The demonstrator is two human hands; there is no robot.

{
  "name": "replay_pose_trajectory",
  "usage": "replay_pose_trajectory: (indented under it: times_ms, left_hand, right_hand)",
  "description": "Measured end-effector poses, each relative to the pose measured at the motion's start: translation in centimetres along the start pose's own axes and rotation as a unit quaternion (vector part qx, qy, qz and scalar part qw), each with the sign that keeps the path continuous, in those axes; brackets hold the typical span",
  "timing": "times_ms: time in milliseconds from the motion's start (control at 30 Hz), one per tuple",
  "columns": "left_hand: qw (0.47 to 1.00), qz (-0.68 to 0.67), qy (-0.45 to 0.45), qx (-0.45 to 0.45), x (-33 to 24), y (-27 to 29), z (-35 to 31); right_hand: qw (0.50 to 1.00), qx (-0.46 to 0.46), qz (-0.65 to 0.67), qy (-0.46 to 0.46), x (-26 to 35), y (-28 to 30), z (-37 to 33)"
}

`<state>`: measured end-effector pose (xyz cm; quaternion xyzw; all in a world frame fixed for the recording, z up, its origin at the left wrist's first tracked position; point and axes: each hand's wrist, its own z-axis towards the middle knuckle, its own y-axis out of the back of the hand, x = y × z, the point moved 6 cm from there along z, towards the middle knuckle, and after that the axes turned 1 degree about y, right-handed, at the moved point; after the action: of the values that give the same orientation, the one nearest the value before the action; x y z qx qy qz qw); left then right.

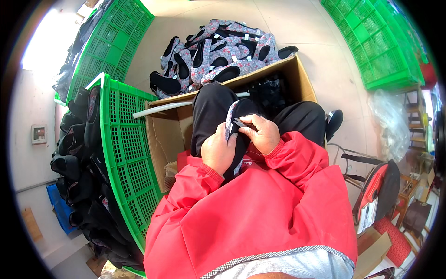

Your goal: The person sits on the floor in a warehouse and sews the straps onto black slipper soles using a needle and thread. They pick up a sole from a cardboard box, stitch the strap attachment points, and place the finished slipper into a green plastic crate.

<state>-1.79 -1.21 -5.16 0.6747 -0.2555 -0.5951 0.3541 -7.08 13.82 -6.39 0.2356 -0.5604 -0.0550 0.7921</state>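
Over my lap, my left hand point(218, 149) is closed round a cloth shoe with a floral side and a black inside point(231, 113). My right hand point(263, 133) pinches a small pair of thread snips point(239, 122), whose pointed metal blades lie against the shoe's edge. Fingers cover the snips' handles, and part of the shoe is hidden behind my left hand. Beyond my knees, a heap of similar floral shoes with black linings point(203, 53) lies on the floor.
An open cardboard box point(163, 135) surrounds my legs, with a white tube point(162, 109) across it. At left stands a green crate point(125, 139) beside piled black shoes point(67, 165). More green crates point(369, 42) stand far right, near a clear plastic bag point(389, 121) and a red-black backpack point(378, 190).
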Motion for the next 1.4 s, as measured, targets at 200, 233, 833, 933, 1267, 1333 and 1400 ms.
replay_pose_trajectory:
  times_ms: [200, 233, 833, 933, 1267, 1333, 1400]
  left_hand:
    - [0.999, 0.035, -0.006, 0.014, -0.7, 0.2, 0.1]
    - [0.999, 0.036, -0.007, 0.015, -0.7, 0.2, 0.1]
    - [0.985, 0.017, -0.164, -0.043, -5.8, 3.2, -1.8]
    - [0.95, 0.01, -0.285, -0.127, -8.9, 5.1, -2.7]
    - [0.877, 0.085, -0.431, -0.195, -12.5, 2.6, -2.9]
    - [0.887, 0.043, -0.437, -0.143, -12.7, 1.4, -2.4]
    - [0.905, -0.067, -0.413, -0.076, -12.8, 0.2, -1.6]
  right_hand:
    - [1.0, -0.002, 0.011, -0.01, -0.2, -0.1, -0.1]
    - [1.0, -0.002, 0.014, -0.014, -0.3, -0.2, -0.2]
    - [0.844, -0.058, 0.479, -0.236, -1.0, 3.7, 0.6]
    - [0.862, 0.03, 0.481, -0.158, 1.2, 7.3, 1.7]
    - [0.93, 0.031, 0.313, -0.189, 0.1, 14.5, 1.0]
    - [0.93, -0.036, 0.302, -0.204, -1.5, 15.3, 0.2]
    - [0.923, -0.104, 0.296, -0.221, -2.7, 16.5, -0.5]
